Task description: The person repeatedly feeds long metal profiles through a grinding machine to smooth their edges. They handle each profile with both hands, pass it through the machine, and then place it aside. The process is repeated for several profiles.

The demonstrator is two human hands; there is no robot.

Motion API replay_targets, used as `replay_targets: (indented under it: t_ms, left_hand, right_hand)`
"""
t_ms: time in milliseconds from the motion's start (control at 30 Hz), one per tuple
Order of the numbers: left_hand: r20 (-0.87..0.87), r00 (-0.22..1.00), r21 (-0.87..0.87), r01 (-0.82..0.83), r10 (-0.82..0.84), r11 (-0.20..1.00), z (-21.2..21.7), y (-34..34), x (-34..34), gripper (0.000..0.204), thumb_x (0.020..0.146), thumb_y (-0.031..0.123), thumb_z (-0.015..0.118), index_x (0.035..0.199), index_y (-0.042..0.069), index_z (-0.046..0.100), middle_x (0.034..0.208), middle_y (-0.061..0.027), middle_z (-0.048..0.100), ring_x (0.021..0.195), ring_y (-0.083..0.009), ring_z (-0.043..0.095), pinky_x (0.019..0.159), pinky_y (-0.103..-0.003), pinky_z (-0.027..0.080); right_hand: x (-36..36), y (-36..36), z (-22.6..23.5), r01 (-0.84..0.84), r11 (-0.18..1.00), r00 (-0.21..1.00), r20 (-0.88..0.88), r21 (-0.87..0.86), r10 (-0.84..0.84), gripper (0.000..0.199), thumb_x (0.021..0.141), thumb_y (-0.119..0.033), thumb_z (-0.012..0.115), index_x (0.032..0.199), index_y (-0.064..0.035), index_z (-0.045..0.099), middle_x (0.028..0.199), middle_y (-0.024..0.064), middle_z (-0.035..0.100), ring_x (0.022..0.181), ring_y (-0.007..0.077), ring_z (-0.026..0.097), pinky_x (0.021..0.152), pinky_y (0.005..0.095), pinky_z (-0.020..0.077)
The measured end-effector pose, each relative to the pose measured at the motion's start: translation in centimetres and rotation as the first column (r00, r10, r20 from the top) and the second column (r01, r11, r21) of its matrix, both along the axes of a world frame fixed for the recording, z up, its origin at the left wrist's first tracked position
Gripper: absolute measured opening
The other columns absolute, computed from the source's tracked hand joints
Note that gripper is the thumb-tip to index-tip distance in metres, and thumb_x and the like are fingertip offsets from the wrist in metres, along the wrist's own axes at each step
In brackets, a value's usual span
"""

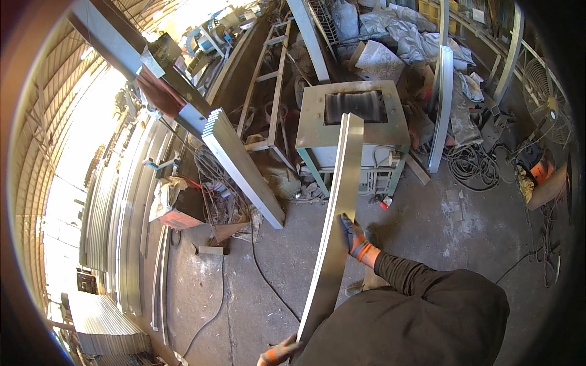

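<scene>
A long, narrow metal strip (334, 232) runs from my body up to a grey-green rolling machine (314, 116). Its far end lies on the machine's top, beside the dark rollers (357, 105). My right hand (352, 235), in a dark glove with an orange cuff, grips the strip's right edge about midway along. At the bottom edge of the picture, my left hand (278, 354), in an orange glove, holds the strip's near end. The black sleeve and torso hide the near corner of the strip.
A ribbed metal profile (244, 168) leans at the left over a red box (177, 213). Behind the machine stands a ladder-like frame (268, 79). A curved metal strip (441, 110), coiled cables (470, 165) and a fan (549, 110) are at the right. Corrugated sheets (107, 326) lie lower left.
</scene>
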State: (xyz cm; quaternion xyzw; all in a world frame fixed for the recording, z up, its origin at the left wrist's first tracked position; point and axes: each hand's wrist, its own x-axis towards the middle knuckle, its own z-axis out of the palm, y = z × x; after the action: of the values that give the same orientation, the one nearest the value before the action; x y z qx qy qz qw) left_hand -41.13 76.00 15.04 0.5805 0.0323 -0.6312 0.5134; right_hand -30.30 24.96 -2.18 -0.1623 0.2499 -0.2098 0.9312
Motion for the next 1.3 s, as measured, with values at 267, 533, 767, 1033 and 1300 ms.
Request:
replay_targets:
  t_ms: [267, 533, 767, 1033, 1300]
  left_hand:
    - [0.408, 0.744, 0.694, 0.123, -0.528, 0.709, 4.9, -15.9, 6.7, 0.067, 0.115, 0.057, 0.064, 0.155, 0.003, 0.067, 0.142, -0.0206, 0.079, 0.136, -0.0283, 0.072, 0.118, -0.039, 0.053]
    - [0.707, 0.703, 0.063, -0.168, 0.075, 0.984, 2.1, -43.2, 23.8, 0.047, 0.104, 0.051, 0.081, 0.118, 0.006, 0.081, 0.104, -0.0232, 0.082, 0.096, -0.0434, 0.079, 0.084, -0.053, 0.061]
    - [0.709, 0.681, 0.208, 0.048, -0.185, 0.977, -13.7, -65.6, 38.6, 0.064, 0.11, 0.058, 0.072, 0.129, -0.002, 0.075, 0.115, -0.0278, 0.081, 0.112, -0.0454, 0.077, 0.091, -0.048, 0.06]
    - [0.562, 0.822, 0.127, 0.024, -0.092, 0.992, -19.8, -76.9, 45.5, 0.067, 0.113, 0.06, 0.067, 0.135, -0.004, 0.073, 0.119, -0.0266, 0.081, 0.114, -0.0427, 0.076, 0.098, -0.047, 0.057]
    - [0.469, 0.874, 0.198, 0.039, -0.13, 0.979, -16.3, -61.6, 35.1, 0.071, 0.112, 0.066, 0.061, 0.14, 0.002, 0.073, 0.131, -0.0259, 0.079, 0.125, -0.0446, 0.075, 0.106, -0.049, 0.056]
  right_hand:
    - [7.4, -10.3, 0.9, 0.15, 0.818, 0.953, -0.138, -0.555, -0.269, 0.071, 0.106, -0.025, 0.08, 0.167, -0.0008, 0.053, 0.154, 0.0175, 0.069, 0.136, 0.0352, 0.07, 0.11, 0.0479, 0.0603]
    - [29.0, -36.8, 6.1, -0.562, -0.437, 0.698, -0.12, -0.703, -0.706, 0.08, 0.104, -0.041, 0.073, 0.166, 0.0048, 0.053, 0.174, 0.032, 0.049, 0.165, 0.0525, 0.041, 0.139, 0.0625, 0.026]
    - [47.5, -58.6, 1.6, -0.782, -0.436, 0.606, -0.378, -0.445, -0.7, 0.078, 0.113, -0.055, 0.056, 0.166, 0.0018, 0.055, 0.177, 0.0255, 0.049, 0.166, 0.0481, 0.04, 0.14, 0.0594, 0.025]
    - [53.7, -70.5, -1.4, -0.865, -0.405, 0.487, -0.302, -0.296, -0.82, 0.077, 0.111, -0.053, 0.058, 0.171, -0.0054, 0.052, 0.178, 0.0206, 0.049, 0.167, 0.0368, 0.042, 0.142, 0.0545, 0.0204]
    - [42.6, -53.5, 0.7, -0.816, -0.437, 0.544, -0.248, -0.378, -0.802, 0.074, 0.105, -0.04, 0.064, 0.17, -0.0051, 0.052, 0.177, 0.0167, 0.05, 0.165, 0.0404, 0.042, 0.139, 0.0658, 0.0224]
